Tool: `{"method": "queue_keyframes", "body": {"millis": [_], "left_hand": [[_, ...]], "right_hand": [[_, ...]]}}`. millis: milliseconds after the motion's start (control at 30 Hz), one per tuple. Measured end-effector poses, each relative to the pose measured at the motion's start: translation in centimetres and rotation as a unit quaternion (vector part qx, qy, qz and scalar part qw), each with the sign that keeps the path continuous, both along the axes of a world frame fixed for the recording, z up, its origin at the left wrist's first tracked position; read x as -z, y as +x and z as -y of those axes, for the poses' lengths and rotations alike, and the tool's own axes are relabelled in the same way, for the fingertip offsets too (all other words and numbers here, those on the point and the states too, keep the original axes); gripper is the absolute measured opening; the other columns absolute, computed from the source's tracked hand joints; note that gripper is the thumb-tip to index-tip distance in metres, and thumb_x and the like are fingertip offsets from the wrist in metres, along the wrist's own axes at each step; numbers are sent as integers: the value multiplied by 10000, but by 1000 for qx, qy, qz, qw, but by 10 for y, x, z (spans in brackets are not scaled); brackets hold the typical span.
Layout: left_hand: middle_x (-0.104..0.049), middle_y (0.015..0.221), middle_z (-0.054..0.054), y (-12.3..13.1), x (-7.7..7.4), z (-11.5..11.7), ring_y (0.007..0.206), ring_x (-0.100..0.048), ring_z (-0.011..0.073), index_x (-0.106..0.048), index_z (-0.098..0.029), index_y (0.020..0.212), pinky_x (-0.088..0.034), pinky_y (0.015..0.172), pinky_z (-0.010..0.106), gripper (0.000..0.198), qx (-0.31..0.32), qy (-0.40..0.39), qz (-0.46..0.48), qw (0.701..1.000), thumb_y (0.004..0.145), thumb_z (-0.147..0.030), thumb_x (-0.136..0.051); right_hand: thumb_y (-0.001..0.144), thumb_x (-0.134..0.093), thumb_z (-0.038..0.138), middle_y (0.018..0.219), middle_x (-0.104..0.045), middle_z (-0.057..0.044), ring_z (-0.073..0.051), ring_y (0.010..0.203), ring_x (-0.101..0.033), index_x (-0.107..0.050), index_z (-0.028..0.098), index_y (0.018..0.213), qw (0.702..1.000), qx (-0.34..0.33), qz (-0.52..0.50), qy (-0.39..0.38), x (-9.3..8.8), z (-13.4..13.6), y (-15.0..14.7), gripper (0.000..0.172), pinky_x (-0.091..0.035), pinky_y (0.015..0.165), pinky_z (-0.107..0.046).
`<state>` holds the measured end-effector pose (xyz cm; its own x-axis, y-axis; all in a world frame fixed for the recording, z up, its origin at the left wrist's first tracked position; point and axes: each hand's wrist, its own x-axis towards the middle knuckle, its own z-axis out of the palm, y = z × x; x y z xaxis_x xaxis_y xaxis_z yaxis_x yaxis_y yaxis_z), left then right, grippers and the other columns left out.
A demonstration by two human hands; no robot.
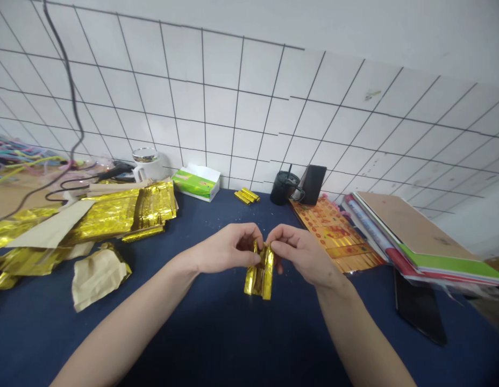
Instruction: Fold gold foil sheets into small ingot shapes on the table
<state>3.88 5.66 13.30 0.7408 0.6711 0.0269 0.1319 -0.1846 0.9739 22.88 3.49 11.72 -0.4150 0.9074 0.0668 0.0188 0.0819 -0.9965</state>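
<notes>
Both hands meet over the middle of the dark blue table (217,333). My left hand (227,248) and my right hand (300,252) pinch the top of a folded piece of gold foil paper (261,275), which hangs down between them just above the cloth. The fingers of both hands are closed on its upper edge. Two or three finished gold foil rolls (246,195) lie farther back near the wall.
A heap of gold foil sheets (124,212) and brown paper (97,275) fills the left. A white mug (147,164), green tissue box (195,183), black cup (284,187), red-gold printed papers (334,232), stacked books (419,239) and a dark phone (419,306) stand around.
</notes>
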Motion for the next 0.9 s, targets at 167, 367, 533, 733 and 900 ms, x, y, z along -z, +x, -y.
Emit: {"method": "queue_keyframes", "body": {"millis": [167,367,533,733,900], "left_hand": [[-517,705,-27,2,2,1,600,-481,88,-460,-156,933,-380,523,211,244,-5,10,10,1000,702,-130,-536],[-494,698,-53,3,5,2,597,-506,86,-388,-206,1196,-426,558,225,522,-62,28,23,997,710,-154,-571],[-548,714,-25,6,4,4,624,-560,104,-480,-156,1082,-470,591,243,357,-124,12,6,992,733,-197,-543],[-633,802,23,4,4,4,718,-603,135,-532,-153,1120,-474,668,257,374,-133,105,-56,984,755,-147,-450],[-643,764,18,6,3,4,659,-587,119,-582,-147,1053,-453,598,225,332,-159,147,-84,973,774,-140,-401]], "right_hand": [[788,-586,281,555,-551,42,-71,438,-503,-543,165,757,999,26,-23,-18,3,-2,1,127,-410,408,-183],[775,-608,306,509,-562,44,-65,395,-488,-542,170,746,995,73,-63,-16,3,-5,4,154,-384,388,-170],[765,-614,310,495,-556,45,-60,377,-465,-548,168,727,991,113,-71,0,2,-7,4,162,-358,373,-167],[765,-614,308,498,-565,44,-65,377,-473,-554,170,741,990,123,-71,2,8,-8,1,152,-367,376,-173],[787,-590,282,527,-593,29,-81,409,-519,-576,166,778,993,85,-83,-2,11,-10,0,118,-418,407,-192]]}}
